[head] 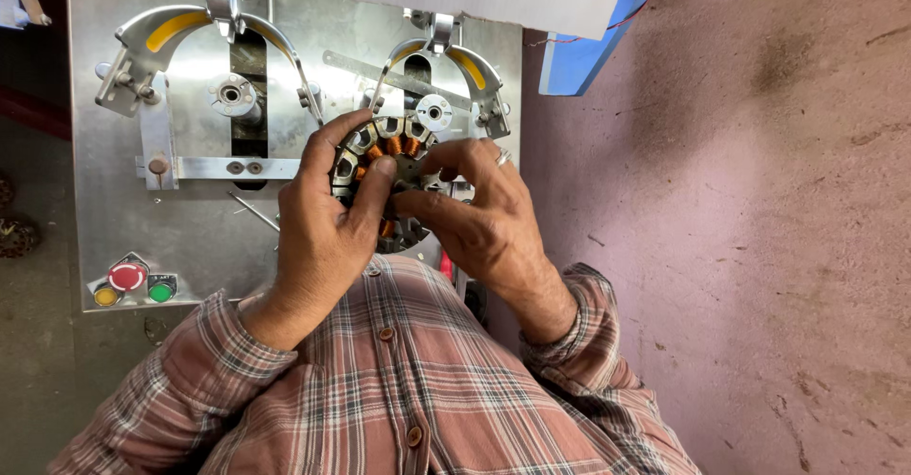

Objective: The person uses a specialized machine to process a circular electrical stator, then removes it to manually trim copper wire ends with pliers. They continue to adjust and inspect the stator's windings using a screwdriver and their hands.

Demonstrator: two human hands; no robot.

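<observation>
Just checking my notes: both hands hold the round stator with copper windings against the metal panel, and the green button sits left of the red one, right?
Not quite. In the head view the green button sits right of the red button. Left hand and right hand do hold the stator against the metal panel.

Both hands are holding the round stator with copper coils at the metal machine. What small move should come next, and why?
Probably ease the stator up onto the right spindle. The left hand and right hand grip its rim just below that spindle, under the curved guide, so it seems not yet seated.

Round metal stator (384,167) with copper-wound slots around its rim, lying flat against the steel surface (190,228), copper coils visible from twelve to two o'clock.
</observation>
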